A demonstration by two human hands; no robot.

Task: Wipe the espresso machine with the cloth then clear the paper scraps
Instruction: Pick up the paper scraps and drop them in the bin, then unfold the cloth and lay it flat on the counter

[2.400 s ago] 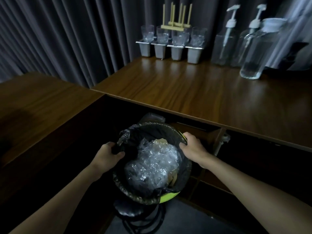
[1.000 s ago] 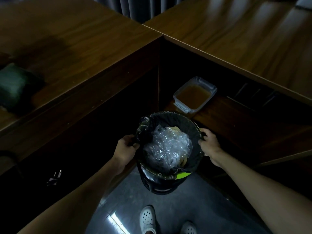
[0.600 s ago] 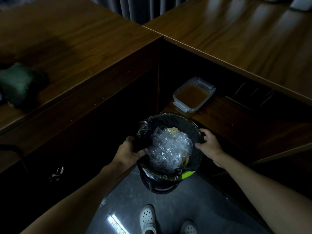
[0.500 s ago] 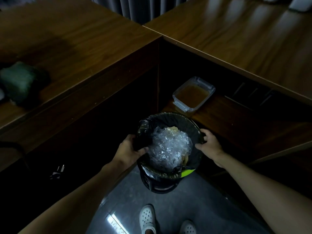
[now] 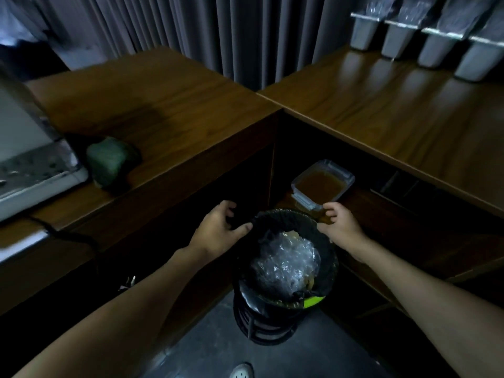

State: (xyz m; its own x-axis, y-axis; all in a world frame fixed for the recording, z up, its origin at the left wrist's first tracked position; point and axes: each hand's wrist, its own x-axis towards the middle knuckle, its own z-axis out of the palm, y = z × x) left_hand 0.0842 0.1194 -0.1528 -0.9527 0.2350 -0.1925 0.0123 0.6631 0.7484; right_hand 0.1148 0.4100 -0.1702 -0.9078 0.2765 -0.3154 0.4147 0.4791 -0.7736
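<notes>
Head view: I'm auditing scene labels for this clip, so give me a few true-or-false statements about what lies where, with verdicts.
1. The crumpled green cloth lies on the wooden counter beside the white espresso machine. True.
2. The black-lined waste bin is empty. False: crumpled clear plastic lies inside it.
3. The left hand and right hand are at opposite sides of the bin's rim. True.
4. The clear plastic container with brown contents stands on top of the counter. False: it sits on the lower shelf under the counter, behind the bin.
</notes>
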